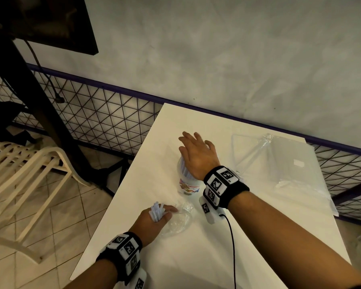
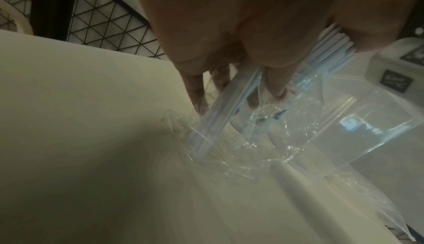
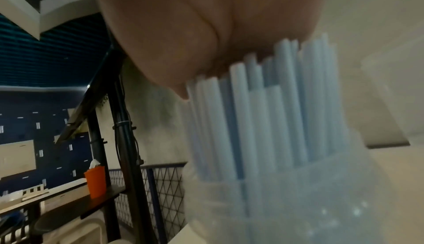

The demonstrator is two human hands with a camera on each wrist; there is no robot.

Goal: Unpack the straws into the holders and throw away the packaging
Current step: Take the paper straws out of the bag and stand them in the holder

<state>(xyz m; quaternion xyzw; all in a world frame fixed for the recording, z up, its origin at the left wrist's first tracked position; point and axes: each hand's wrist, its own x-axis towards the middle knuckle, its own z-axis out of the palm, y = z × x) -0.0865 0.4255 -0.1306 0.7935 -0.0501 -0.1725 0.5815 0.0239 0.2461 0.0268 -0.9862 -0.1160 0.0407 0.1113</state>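
A clear plastic holder (image 1: 188,185) with a colourful label stands mid-table, filled with upright pale blue straws (image 3: 263,121). My right hand (image 1: 196,152) lies flat over the straw tops with straight fingers, the palm (image 3: 206,21) touching them. Nearer the front left, my left hand (image 1: 155,221) grips a small bundle of pale blue straws (image 1: 157,211), fingers curled round it. The bundle's lower end (image 2: 220,113) still sits inside crumpled clear wrapping (image 2: 263,139), which rests on the white table (image 1: 196,257) beside the hand.
A large flat clear plastic bag (image 1: 283,163) lies at the table's back right. A cream plastic chair (image 1: 29,174) stands on the tiled floor left of the table, and a wire mesh fence (image 1: 104,122) runs behind. A black cable (image 1: 232,243) trails from my right wrist.
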